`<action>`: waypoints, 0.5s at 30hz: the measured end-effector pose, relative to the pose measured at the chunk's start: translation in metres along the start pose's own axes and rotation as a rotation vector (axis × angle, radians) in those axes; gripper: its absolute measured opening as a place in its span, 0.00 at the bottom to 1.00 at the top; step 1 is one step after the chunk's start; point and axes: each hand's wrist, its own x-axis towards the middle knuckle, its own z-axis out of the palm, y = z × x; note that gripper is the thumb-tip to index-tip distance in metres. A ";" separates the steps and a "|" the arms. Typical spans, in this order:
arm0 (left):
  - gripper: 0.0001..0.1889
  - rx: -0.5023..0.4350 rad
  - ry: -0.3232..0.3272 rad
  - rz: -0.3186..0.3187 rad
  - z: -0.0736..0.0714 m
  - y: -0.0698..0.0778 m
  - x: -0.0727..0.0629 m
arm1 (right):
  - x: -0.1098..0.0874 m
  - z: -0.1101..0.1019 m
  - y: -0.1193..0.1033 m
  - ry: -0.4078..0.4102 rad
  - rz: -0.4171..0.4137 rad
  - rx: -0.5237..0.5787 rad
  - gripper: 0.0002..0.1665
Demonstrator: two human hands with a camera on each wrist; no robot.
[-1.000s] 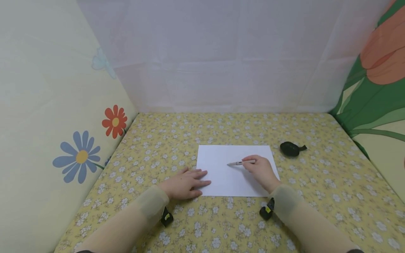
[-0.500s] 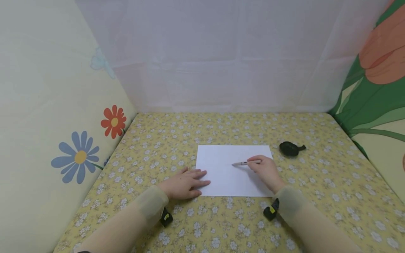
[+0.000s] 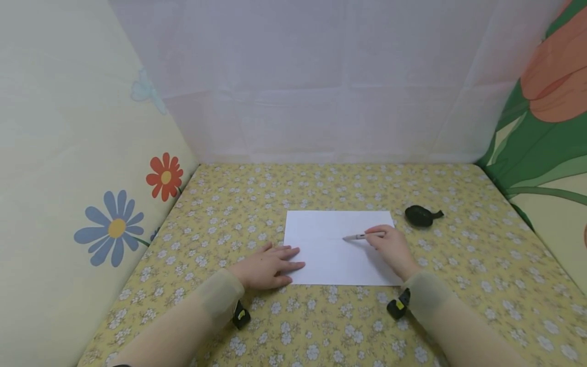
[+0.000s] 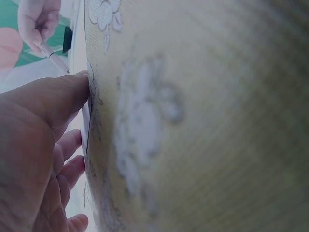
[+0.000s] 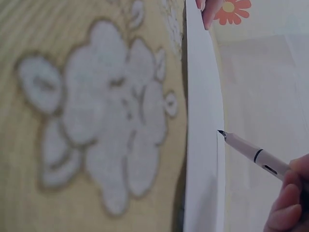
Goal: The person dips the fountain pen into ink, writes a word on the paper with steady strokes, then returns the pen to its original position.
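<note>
My right hand (image 3: 392, 250) pinches a light-coloured fountain pen (image 3: 364, 236) over the right half of a white sheet of paper (image 3: 316, 224). In the right wrist view the dark nib of the fountain pen (image 5: 251, 151) meets the paper (image 5: 203, 121), where a thin line runs from the tip. A faint level line also shows left of the tip in the head view. My left hand (image 3: 266, 266) rests flat with spread fingers on the sheet's lower left edge. The left wrist view shows its thumb and fingertips along the paper's edge.
A black oval thing with a short tail (image 3: 419, 216) lies right of the paper. A yellow floral cloth (image 3: 247, 193) covers the table. A pale sheet (image 3: 293, 92) hangs behind, and flower-printed panels (image 3: 59, 168) stand at both sides.
My right hand has slid steadily to the right across the paper with the fountain pen, its tip at about the same height. The left hand has stayed in place.
</note>
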 end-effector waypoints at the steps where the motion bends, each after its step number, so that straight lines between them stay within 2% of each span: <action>1: 0.27 0.000 -0.001 -0.001 0.000 0.000 0.000 | 0.000 -0.001 0.000 -0.001 0.001 0.003 0.18; 15: 0.27 0.019 0.010 0.004 0.002 -0.001 0.000 | 0.000 -0.007 0.002 0.017 0.015 -0.025 0.18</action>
